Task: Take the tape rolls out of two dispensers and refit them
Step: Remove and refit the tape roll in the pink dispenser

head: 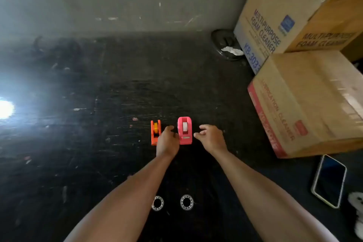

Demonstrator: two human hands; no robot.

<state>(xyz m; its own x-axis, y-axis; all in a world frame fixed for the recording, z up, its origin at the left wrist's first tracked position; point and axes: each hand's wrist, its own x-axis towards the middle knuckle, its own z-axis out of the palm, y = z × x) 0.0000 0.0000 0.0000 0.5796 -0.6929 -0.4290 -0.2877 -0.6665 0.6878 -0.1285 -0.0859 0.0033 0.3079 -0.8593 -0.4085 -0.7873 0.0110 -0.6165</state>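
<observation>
Two tape dispensers stand side by side on the dark, scuffed table, about midway between its left and right edges. The orange dispenser is the narrower one and carries a yellow tape roll in its cradle. Just to its right, the pink dispenser holds a whitish tape roll.

The left hand sits between the two dispensers, fingers loosely curled, its side against or very close to the pink dispenser; whether it grips anything cannot be told. The right hand is just beside the pink dispenser on its right, fingers spread and bent, apart from it and holding nothing.

Nearer the front edge, between the forearms, two small pale rings lie flat on the table. Along the right edge stand stacked cardboard boxes printed with cleaner labels, and a phone lies face up in front of them. A dark round dish with something white in it rests near the far right corner. Bright glare washes over the left edge
</observation>
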